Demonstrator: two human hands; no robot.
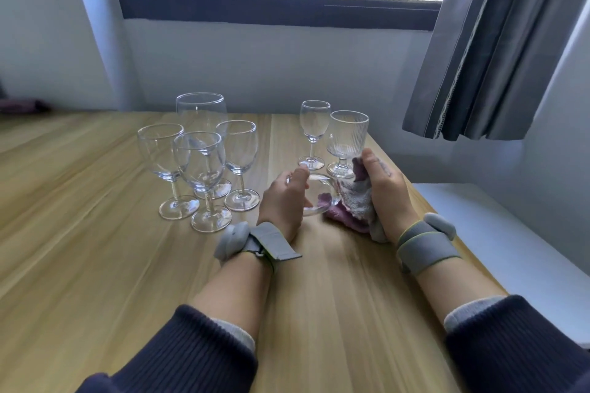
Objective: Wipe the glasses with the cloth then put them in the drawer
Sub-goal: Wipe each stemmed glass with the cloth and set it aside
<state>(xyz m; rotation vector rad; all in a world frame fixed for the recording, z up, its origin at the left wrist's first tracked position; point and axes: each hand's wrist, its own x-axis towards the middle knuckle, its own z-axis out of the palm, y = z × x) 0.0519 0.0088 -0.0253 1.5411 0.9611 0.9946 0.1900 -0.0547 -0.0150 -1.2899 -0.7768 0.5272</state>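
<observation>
A: What do the hands hold?

B: The left hand (285, 198) grips a clear glass (314, 193) lying on its side above the wooden table (95, 249); the right hand (384, 191) clutches the purple-grey cloth (354, 204), pressed against the glass.

A: And the rest?

B: Four stemmed glasses (201, 159) stand clustered to the left; a small stemmed glass (314, 131) and a ribbed goblet (346, 140) stand just beyond the hands; no drawer shows.

One head-worn view — looking forward and down, close over the table (95, 265).
</observation>
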